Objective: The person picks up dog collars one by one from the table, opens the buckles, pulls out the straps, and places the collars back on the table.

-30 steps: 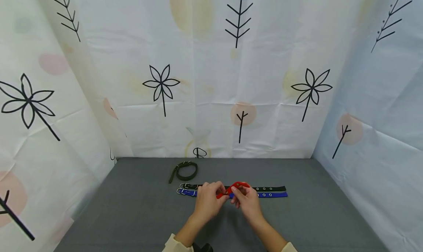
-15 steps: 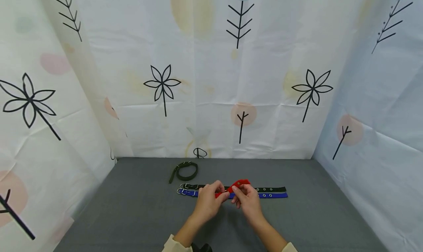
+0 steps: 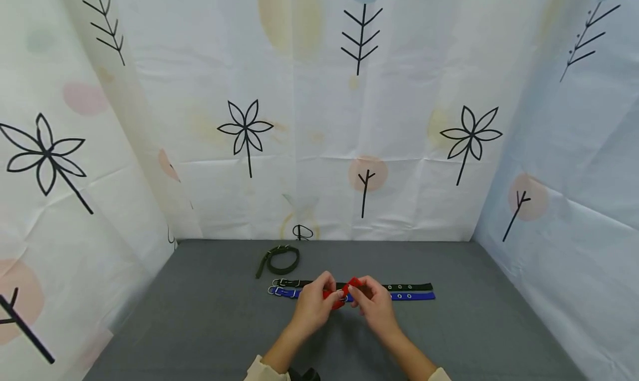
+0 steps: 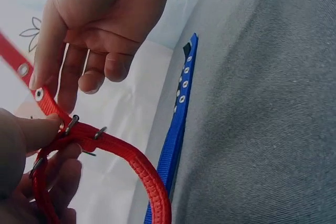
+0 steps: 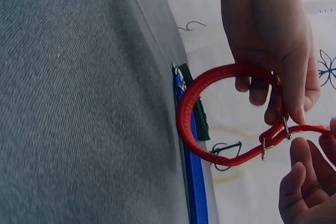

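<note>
A red collar [image 4: 137, 161] with metal eyelets is bent into a loop, held up between both hands. My left hand [image 3: 312, 303] pinches it at the buckle [image 4: 72, 124], thumb on top and fingers curled beneath. The strap's free end runs through the buckle to my right hand [image 3: 375, 303], which pinches it between thumb and finger near an eyelet. In the right wrist view, the loop [image 5: 191, 108] hangs below the left hand. A blue collar [image 3: 413, 296] and a black collar [image 3: 409, 286] lie stretched side by side just beyond the hands, partly hidden by them.
A dark green collar [image 3: 282, 270] lies coiled at the back of the grey table [image 3: 209, 314]. White fabric with printed plants [image 3: 319, 92] encloses the back and both sides. A dark object [image 3: 304, 375] shows at the front edge between the forearms.
The red strap's free end has drawn lower and closer between the hands, and its loop now dips below the left fingers. Both hands stay in nearly the same place.
</note>
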### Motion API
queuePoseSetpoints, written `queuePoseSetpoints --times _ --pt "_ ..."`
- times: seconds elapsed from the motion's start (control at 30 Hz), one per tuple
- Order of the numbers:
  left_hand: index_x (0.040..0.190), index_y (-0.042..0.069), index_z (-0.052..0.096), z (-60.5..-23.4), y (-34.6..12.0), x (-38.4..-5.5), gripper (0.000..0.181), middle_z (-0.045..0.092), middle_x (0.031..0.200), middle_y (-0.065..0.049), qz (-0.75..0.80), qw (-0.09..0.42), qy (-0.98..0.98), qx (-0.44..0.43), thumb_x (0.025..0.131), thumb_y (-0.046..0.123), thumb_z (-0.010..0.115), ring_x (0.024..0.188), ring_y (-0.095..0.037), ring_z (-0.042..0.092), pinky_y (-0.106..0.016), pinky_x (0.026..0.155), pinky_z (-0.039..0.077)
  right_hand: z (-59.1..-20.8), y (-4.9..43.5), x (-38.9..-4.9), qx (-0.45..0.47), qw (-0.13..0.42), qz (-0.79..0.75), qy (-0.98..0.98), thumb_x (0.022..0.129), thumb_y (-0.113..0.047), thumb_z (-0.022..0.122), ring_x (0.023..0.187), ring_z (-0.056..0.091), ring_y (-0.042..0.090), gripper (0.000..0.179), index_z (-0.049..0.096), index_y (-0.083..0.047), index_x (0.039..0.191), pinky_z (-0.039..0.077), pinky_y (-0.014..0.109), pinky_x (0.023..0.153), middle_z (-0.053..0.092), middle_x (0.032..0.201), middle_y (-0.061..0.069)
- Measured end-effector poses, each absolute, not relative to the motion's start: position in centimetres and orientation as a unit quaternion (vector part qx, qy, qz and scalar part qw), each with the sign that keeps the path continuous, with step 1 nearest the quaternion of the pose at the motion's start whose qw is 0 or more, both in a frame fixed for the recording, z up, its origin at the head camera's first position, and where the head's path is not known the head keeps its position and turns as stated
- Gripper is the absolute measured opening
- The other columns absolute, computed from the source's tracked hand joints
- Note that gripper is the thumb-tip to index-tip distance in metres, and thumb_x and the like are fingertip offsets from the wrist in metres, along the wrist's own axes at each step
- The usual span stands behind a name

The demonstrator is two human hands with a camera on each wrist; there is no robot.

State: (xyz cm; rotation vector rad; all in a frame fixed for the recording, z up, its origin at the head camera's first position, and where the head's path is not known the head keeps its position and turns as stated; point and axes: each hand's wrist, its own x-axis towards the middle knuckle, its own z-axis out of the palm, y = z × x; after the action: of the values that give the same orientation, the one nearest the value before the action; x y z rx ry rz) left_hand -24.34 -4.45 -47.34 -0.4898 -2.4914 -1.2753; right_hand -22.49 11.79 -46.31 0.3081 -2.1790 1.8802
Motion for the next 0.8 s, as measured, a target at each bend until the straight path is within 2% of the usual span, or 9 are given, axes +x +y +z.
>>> queuePoseSetpoints --times 0.07,0.17,0.33,0.43,0.57,0.67,0.8 --pt "0.080 0.020 0.049 -47.4 -4.5 -24.3 0.026 0.055 0.072 0.010 -0.457 0.147 -0.860 -0.173 0.088 0.021 0.074 0.057 -0.007 0.044 -0.024 0.051 0.037 -45.5 11.8 -22.1 0.108 0.112 0.640 -0.753 0.090 -0.001 0.067 0.059 0.060 0.025 0.003 0.065 0.000 0.093 0.047 0.027 0.050 0.062 0.073 0.009" --pt "0.082 0.019 0.051 -47.5 -4.5 -24.4 0.023 0.061 0.080 0.007 -0.502 0.140 -0.834 -0.182 0.089 0.019 0.072 0.065 -0.008 0.052 -0.025 0.056 0.042 -44.5 11.9 -21.6 0.120 0.095 0.631 -0.761 0.090 0.001 0.066 0.062 0.061 0.028 0.007 0.066 0.001 0.097 0.047 0.026 0.051 0.064 0.080 0.013" --pt "0.084 0.014 0.053 -47.4 -4.7 -24.7 0.018 0.062 0.086 0.002 -0.580 0.118 -0.780 -0.204 0.090 0.012 0.070 0.084 -0.015 0.062 -0.030 0.069 0.049 -46.7 12.8 -23.0 0.165 0.042 0.644 -0.746 0.095 -0.006 0.062 0.066 0.064 0.029 0.021 0.061 0.005 0.113 0.054 0.036 0.059 0.065 0.095 0.021" --pt "0.085 0.012 0.054 -47.1 -4.7 -24.7 0.017 0.060 0.084 0.001 -0.597 0.108 -0.769 -0.203 0.090 0.011 0.070 0.084 -0.016 0.061 -0.031 0.071 0.048 -47.9 13.3 -23.8 0.184 -0.009 0.671 -0.718 0.099 -0.011 0.057 0.068 0.065 0.026 0.029 0.055 0.009 0.120 0.056 0.039 0.064 0.062 0.100 0.027" --pt "0.084 0.008 0.057 -46.2 -4.6 -24.0 0.014 0.059 0.081 0.000 -0.608 0.094 -0.768 -0.180 0.091 0.010 0.069 0.080 -0.016 0.058 -0.030 0.070 0.046 -47.9 13.5 -23.7 0.172 -0.057 0.690 -0.701 0.101 -0.018 0.054 0.066 0.062 0.020 0.036 0.053 0.010 0.123 0.054 0.032 0.062 0.059 0.096 0.029" --pt "0.084 0.004 0.058 -44.9 -4.5 -23.0 0.013 0.058 0.081 -0.001 -0.614 0.085 -0.767 -0.167 0.091 0.008 0.067 0.079 -0.017 0.056 -0.029 0.068 0.045 -48.1 13.7 -23.7 0.170 -0.069 0.692 -0.698 0.102 -0.019 0.053 0.063 0.059 0.016 0.037 0.052 0.011 0.124 0.052 0.028 0.059 0.058 0.089 0.026" --pt "0.086 0.002 0.057 -43.5 -4.5 -21.9 0.012 0.056 0.082 -0.003 -0.621 0.078 -0.764 -0.160 0.092 0.006 0.066 0.077 -0.018 0.053 -0.028 0.066 0.043 -48.3 13.9 -23.9 0.193 -0.078 0.692 -0.691 0.103 -0.017 0.050 0.060 0.057 0.015 0.036 0.051 0.012 0.124 0.050 0.026 0.057 0.054 0.082 0.031"
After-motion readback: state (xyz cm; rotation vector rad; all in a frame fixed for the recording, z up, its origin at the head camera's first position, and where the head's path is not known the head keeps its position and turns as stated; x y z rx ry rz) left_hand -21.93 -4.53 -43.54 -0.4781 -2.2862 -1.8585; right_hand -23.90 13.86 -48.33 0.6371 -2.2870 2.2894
